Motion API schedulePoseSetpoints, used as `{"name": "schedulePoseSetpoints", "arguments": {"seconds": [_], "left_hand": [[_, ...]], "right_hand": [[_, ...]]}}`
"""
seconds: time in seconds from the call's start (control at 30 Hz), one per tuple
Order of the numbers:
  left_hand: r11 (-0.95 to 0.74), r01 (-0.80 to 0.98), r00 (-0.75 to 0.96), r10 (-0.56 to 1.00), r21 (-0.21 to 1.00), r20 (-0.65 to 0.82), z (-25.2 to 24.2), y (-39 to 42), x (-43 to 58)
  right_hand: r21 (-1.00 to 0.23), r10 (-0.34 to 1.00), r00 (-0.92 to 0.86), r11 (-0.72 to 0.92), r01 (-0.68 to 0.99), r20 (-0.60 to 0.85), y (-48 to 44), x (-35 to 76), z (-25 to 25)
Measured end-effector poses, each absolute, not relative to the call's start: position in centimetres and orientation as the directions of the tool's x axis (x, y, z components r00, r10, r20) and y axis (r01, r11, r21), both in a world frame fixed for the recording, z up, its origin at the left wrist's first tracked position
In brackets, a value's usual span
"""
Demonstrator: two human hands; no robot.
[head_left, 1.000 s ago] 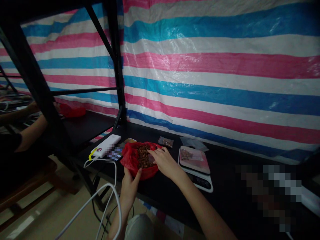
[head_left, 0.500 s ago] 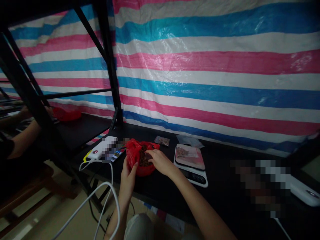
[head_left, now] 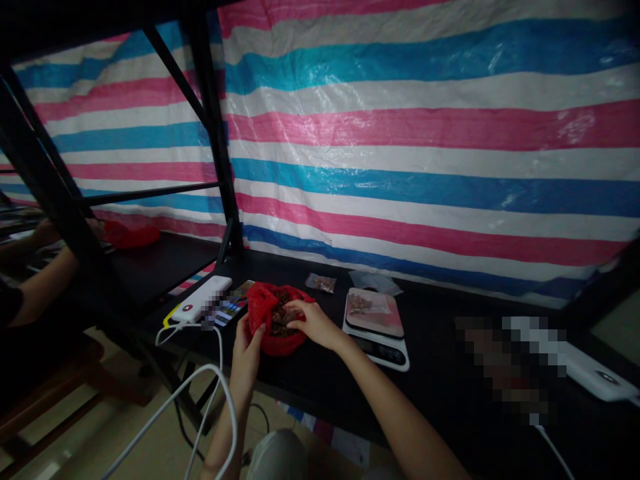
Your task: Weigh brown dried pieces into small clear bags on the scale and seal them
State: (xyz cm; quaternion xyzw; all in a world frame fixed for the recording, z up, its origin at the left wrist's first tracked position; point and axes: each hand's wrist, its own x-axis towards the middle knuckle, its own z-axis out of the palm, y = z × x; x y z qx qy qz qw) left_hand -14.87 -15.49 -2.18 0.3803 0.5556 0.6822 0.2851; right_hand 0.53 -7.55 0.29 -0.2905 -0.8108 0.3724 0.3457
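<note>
A red plastic bag (head_left: 283, 345) stands opened on the black table, full of small brown pieces (head_left: 280, 321) whose kind I cannot make out. My left hand (head_left: 247, 341) grips the bag's near left side, thumb against the rolled rim. From the right, my right hand (head_left: 313, 321) reaches over the rim, its bent fingers closed among the brown pieces. Right of the bag is a white kitchen scale (head_left: 395, 358), bearing a clear zip bag (head_left: 369, 304) with some brown pieces in it. Behind lies a small filled zip bag (head_left: 321, 283).
Flat clear bags (head_left: 377, 283) lie behind the scale. A white power bank (head_left: 205, 299) with a looping white cable (head_left: 223, 380) and a phone (head_left: 241, 300) sit at left. Another white device (head_left: 603, 383) is at right. Beyond the black frame (head_left: 215, 147), another person's arm (head_left: 50, 283) shows.
The view has shifted slightly. My right hand's fingers have moved a little within the brown pieces, and the bag's left rim sits lower. My left hand keeps its grip.
</note>
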Motion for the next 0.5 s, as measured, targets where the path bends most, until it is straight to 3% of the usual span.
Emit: {"name": "schedulePoseSetpoints", "arguments": {"seconds": [0.2, 0.33, 0.5], "left_hand": [[-0.224, 0.112, -0.560, 0.790, 0.968, 0.247, -2.5, -16.1, -15.2], [-0.222, 0.384, -0.612, 0.666, 0.896, 0.427, -2.0, -17.1, -14.6], [-0.088, 0.683, -0.600, 0.499, 0.725, 0.625, -0.5, -18.2, -13.0]], "right_hand": [[-0.914, 0.753, -0.561, 0.405, -0.018, 0.345, -7.7, 0.2, 0.9], [-0.907, 0.756, -0.515, 0.404, -0.116, 0.403, -7.8, 0.7, 2.4], [-0.872, 0.798, -0.357, 0.472, -0.132, 0.486, -7.3, 3.9, 4.2]]}}
